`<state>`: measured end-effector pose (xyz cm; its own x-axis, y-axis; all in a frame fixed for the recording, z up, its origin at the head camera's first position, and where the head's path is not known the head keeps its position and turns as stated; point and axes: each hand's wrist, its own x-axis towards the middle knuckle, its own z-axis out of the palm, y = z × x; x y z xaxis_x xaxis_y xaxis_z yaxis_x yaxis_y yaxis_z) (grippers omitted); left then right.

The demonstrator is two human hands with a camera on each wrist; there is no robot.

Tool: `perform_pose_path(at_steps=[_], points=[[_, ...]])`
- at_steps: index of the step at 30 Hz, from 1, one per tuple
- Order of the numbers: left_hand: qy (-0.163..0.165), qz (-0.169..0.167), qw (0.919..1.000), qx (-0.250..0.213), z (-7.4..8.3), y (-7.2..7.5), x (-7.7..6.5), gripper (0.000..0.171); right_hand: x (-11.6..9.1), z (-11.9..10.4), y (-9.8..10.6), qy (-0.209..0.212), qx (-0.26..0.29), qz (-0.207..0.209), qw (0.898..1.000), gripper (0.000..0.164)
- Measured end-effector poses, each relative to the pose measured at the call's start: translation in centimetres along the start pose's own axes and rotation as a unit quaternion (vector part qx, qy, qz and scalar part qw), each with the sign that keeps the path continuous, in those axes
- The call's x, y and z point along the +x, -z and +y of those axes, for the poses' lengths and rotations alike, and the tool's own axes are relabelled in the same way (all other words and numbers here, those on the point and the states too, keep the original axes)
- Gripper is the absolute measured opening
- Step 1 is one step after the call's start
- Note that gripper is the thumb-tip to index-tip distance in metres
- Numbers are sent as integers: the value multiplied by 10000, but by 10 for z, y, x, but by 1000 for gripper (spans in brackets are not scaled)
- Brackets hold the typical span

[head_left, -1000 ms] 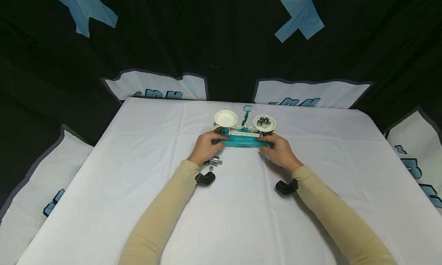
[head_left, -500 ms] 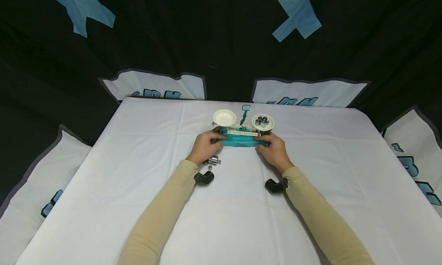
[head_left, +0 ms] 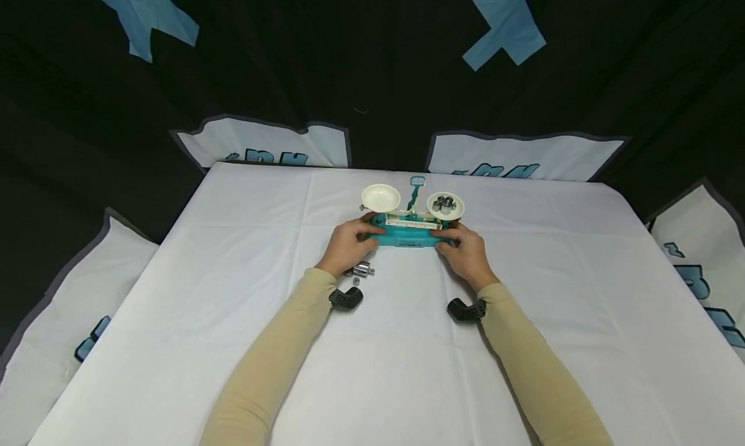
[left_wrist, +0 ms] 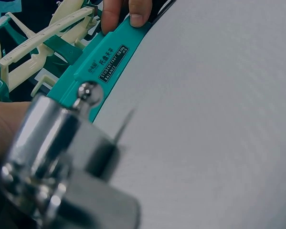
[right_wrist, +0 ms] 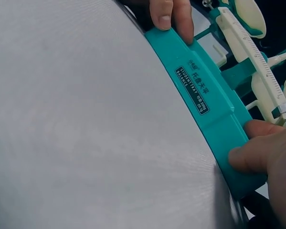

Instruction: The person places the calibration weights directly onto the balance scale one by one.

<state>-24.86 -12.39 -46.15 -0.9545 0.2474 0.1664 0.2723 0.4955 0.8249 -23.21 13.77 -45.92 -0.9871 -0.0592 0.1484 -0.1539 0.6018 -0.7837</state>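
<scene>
A teal tray balance with two cream pans stands near the table's far edge. My left hand grips the left end of its base, thumb on the front face. At the opposite end my right hand grips the base, its thumb against the labelled front. The left pan is bare; several small metal weights sit in the right pan. In the right wrist view, a printed scale beam runs above the base.
Shiny metal weights with knobs stand on the white cloth beside my left wrist, large in the left wrist view. A smaller weight lies just nearer. Black curtain hangs behind the table.
My right hand and forearm have shifted left, with the fingers a little farther in along the base. The left hand and the balance have stayed in place.
</scene>
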Motion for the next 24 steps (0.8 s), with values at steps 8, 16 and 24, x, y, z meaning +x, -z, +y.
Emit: perform_pose_path(at_steps=[8,16,24], points=[[10,-89,10000,-33,2,0,-1,26,-4,0,0,2,39,100,9999,27],[-49,12,10000,51,0,1,-2,26,-1,1,-3,68,106,77,9999,28],[-118,34,9999,-5,-2,0,1,26,0,2,-3,66,122,119,9998,28]])
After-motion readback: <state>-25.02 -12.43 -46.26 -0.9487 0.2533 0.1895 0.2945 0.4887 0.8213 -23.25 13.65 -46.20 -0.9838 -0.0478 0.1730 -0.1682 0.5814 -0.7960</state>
